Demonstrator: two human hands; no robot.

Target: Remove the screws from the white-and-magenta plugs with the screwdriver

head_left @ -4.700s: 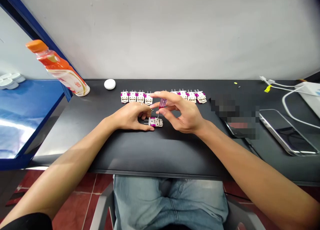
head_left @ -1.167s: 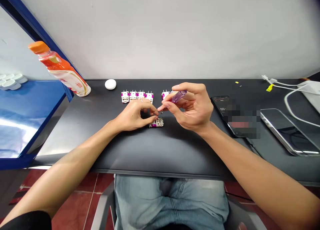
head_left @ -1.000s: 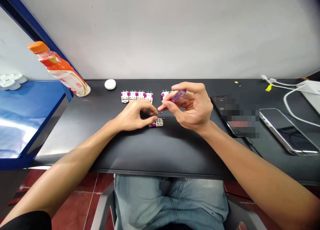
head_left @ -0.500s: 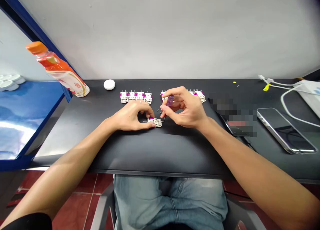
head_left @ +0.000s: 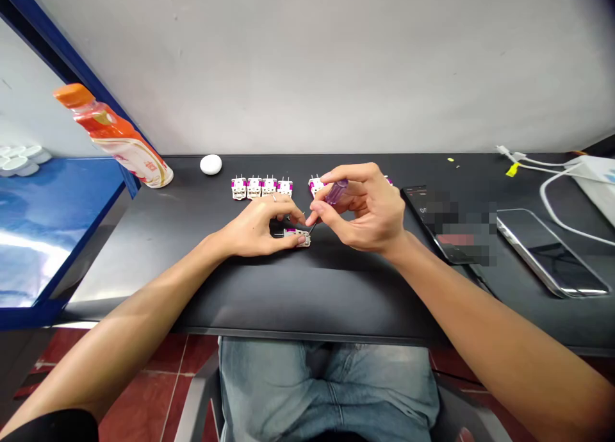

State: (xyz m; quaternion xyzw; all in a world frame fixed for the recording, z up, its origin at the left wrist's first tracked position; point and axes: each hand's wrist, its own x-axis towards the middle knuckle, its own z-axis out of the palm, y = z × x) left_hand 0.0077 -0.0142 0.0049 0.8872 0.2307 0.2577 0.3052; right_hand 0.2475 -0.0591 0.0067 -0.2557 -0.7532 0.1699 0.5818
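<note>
Fingers on my faraway left hand (head_left: 255, 228) pinch a small white-and-purple part (head_left: 307, 240), probably so it can't slide. My right hand (head_left: 368, 208) pinches a purple screwdriver (head_left: 337, 191) slanting toward it. Past the fingertips, matching parts (head_left: 270, 186) line up on the black table (head_left: 288, 294); a gray wall (head_left: 336, 70) rises behind.

- The things are carried by a black desk (head_left: 307, 298) with a smooth surface.
- On its far left corner, an orange-capped bottle (head_left: 125, 146) is placed; beside it, a white rounded object (head_left: 211, 164) is seen.
- Four white-and-purple parts (head_left: 254, 188) are arranged in a row.
- Nearer, a single similar part (head_left: 291, 231) is partly covered by the left hand (head_left: 259, 227).
- At right, a dark phone (head_left: 417, 209), a silver-edged phone (head_left: 552, 253) and white cables (head_left: 548, 202) are laid.
</note>
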